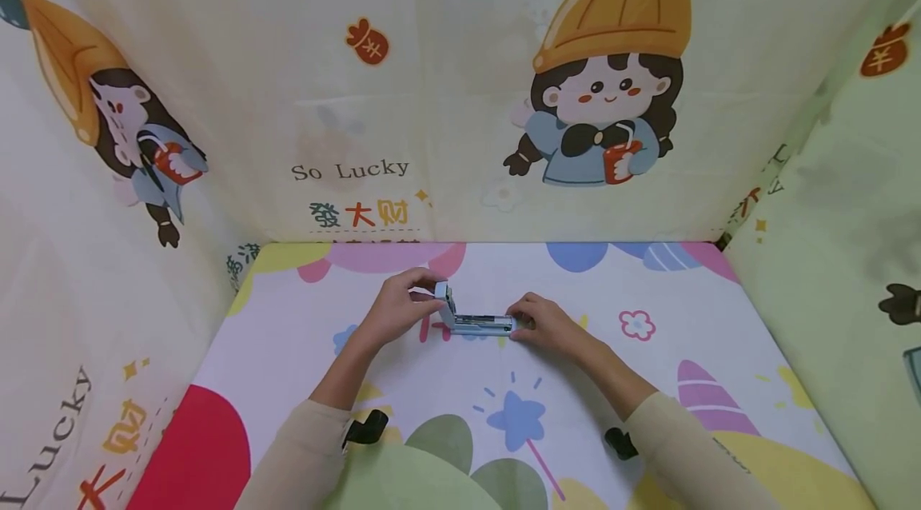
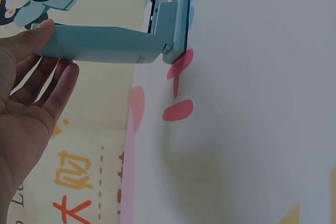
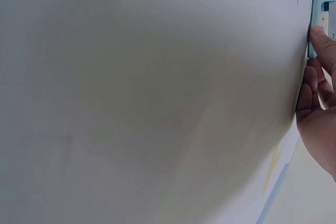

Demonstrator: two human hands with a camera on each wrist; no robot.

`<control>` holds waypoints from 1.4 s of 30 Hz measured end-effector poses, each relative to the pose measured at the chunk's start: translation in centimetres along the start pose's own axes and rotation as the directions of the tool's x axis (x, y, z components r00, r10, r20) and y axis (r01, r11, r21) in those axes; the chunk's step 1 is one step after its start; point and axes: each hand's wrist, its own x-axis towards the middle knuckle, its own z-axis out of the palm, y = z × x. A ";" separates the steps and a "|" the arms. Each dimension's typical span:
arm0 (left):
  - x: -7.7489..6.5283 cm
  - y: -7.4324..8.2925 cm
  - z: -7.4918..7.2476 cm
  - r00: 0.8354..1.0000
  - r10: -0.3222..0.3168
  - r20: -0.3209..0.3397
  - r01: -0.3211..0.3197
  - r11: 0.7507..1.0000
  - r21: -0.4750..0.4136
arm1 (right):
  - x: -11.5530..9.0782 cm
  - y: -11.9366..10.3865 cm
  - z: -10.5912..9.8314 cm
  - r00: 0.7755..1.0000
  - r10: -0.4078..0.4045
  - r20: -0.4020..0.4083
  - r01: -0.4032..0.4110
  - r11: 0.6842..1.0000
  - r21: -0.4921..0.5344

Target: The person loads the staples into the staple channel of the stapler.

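Cartoon-printed cream cloth (image 1: 460, 118) behind and on both sides of a light-blue stapler (image 1: 478, 328), with a colourful tablecloth (image 1: 576, 370) under it. Hinged wide, with upper arm (image 2: 102, 43) raised from the base. Pinched at the arm's tip by the left hand (image 1: 396, 304), thumb and fingers slightly parted around it. Gripped at the stapler's right end by the right hand (image 1: 552, 324), thumb and fingers bent against the base.

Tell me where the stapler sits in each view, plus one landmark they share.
Head: the stapler is just below centre, opened at its hinge, between left hand and right hand.
Left wrist: stapler at the top, left of centre, cut by the upper edge.
Right wrist: stapler at the upper right edge, partly in frame.
Landmark: patterned table cover, in all three.
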 end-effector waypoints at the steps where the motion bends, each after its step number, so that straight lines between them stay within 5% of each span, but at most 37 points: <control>1: 0.1 0.1 0.1 1.000 0.003 0.003 -0.003 1.000 0.004 | 0.0 0.0 0.0 1.000 0.006 0.005 -0.006 1.000 0.002; 22: 1.3 1.5 2.5 1.000 0.019 0.020 -0.021 0.998 0.066 | 0.2 0.1 -0.3 0.997 0.062 0.040 -0.064 0.997 0.041; 42: 2.5 1.6 5.1 0.987 0.118 0.107 -0.129 0.986 0.103 | 0.4 0.2 -0.2 0.997 0.069 0.045 -0.072 0.995 0.070</control>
